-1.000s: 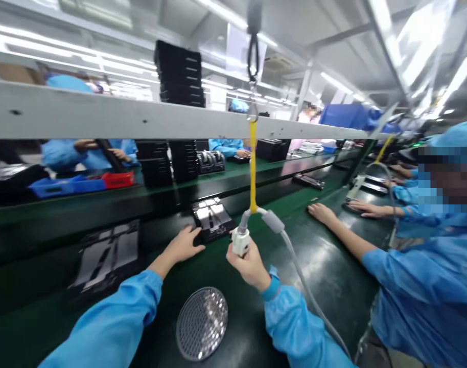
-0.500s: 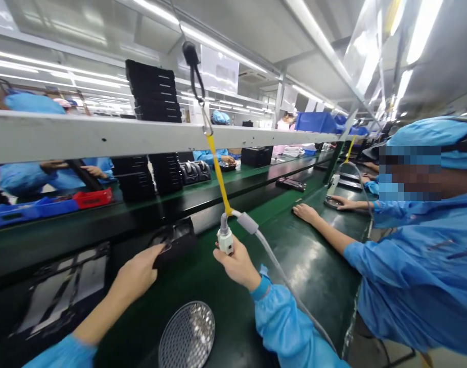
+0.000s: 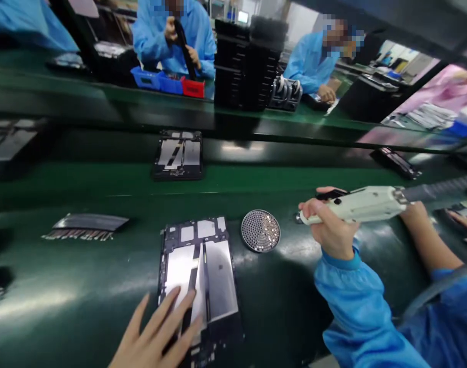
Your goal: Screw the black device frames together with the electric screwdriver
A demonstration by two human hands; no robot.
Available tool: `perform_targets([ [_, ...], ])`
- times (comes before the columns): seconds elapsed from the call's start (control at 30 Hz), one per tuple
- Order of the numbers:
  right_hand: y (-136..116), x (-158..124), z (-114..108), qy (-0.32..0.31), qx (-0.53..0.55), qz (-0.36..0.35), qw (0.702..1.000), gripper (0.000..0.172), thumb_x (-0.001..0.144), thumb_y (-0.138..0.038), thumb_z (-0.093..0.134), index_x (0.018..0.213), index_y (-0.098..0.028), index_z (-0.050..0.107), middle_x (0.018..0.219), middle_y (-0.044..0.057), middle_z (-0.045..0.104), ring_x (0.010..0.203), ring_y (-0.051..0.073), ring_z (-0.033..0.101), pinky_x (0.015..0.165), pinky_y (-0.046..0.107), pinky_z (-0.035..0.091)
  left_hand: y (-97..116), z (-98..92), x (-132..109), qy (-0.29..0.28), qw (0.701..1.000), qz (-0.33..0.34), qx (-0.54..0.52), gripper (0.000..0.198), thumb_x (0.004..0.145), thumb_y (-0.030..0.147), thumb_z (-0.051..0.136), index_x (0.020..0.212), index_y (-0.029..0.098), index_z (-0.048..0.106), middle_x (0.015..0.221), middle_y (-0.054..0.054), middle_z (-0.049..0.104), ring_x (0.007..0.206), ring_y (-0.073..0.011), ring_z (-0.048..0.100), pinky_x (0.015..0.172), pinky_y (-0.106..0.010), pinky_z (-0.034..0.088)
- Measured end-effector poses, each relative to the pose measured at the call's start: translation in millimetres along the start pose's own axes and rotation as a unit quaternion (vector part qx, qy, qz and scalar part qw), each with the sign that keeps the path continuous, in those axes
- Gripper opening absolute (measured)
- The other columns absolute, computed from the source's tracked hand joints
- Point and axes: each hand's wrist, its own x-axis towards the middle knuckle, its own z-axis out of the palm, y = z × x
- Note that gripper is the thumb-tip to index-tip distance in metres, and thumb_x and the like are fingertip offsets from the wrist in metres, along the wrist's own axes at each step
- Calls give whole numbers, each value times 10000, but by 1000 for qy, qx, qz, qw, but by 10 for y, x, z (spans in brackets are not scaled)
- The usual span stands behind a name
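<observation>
A black device frame with silver plates [image 3: 203, 271] lies on the green bench right in front of me. My left hand [image 3: 157, 332] rests flat on its near end, fingers stretched out. My right hand [image 3: 329, 230] is closed round a white electric screwdriver [image 3: 356, 204], held almost level with its tip pointing left toward a round perforated screw dish [image 3: 260, 231] beside the frame.
A second frame [image 3: 178, 154] lies further back on the belt, a strip of small parts [image 3: 84, 226] at left. A neighbour's forearm [image 3: 425, 240] reaches in at right. Black tray stacks [image 3: 241, 61] and blue-coated workers stand across the line.
My view has dropped from the ceiling to the bench. The frame has come from the belt to just before me, my left hand now flat on it. The screwdriver swung from upright to level.
</observation>
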Motion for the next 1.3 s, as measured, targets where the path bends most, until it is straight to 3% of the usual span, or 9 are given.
perform_targets([
  [0.07,-2,-155,120,-52,14,22,998,212,782,-202,723,968,-236,626,545,-75,594,490,124,566,668,373,569,-357,-39,240,5,1000,-22,-1,413,985,442,528,1355,263,573,1555,-90,486,1435,-324,453,1250,-578,236],
  [0.17,93,-327,246,-114,22,51,992,179,816,-198,703,971,-249,628,550,-72,584,501,137,578,627,363,555,-1099,-50,532,14,987,-152,41,319,1033,336,465,1206,90,571,1531,-166,470,1491,-350,358,1180,-559,378],
  [0.3,226,-431,328,-137,34,63,988,186,811,-159,671,974,-245,641,554,-74,578,485,134,570,598,354,550,-1703,125,527,20,974,-210,87,444,1052,426,416,1188,26,553,1465,-212,519,1453,-334,422,1158,-507,412],
  [0.43,246,-459,369,-133,46,70,988,190,786,-127,652,944,-234,642,544,-75,575,473,125,549,595,354,551,-1691,220,432,12,968,-222,118,464,1071,413,312,1173,47,579,1322,-211,641,1349,-321,552,1094,-486,480],
  [0.53,227,-466,388,-133,36,80,987,195,771,-126,644,934,-233,634,536,-74,574,471,136,556,590,368,555,-1577,157,476,5,957,-250,147,419,1065,406,323,1177,99,583,1282,-167,690,1164,-281,680,876,-371,569],
  [0.63,226,-469,399,-136,28,88,986,196,758,-128,636,925,-230,628,531,-72,576,470,143,562,601,383,558,-1518,69,546,4,948,-270,167,356,1048,443,392,1039,155,602,1277,-108,712,933,-222,733,588,-244,444],
  [0.7,237,-472,406,-136,27,91,986,193,752,-133,638,917,-233,626,531,-72,578,466,142,556,605,385,555,-1509,30,573,10,949,-271,163,363,1037,458,419,909,165,590,1294,-104,706,852,-202,726,524,-236,337],
  [1.07,271,-479,389,-136,36,98,985,187,769,-128,656,920,-238,640,551,-69,591,488,140,560,631,381,552,-1581,50,530,46,958,-190,208,328,1056,374,418,916,141,601,1186,-142,746,695,-211,719,498,-272,376],
  [1.3,313,-492,383,-139,40,101,984,178,778,-108,656,906,-229,634,571,-71,607,503,127,578,635,364,558,-1526,-64,466,147,970,-188,48,232,1014,361,531,980,194,689,1192,-62,751,1025,-226,730,779,-316,559],
])
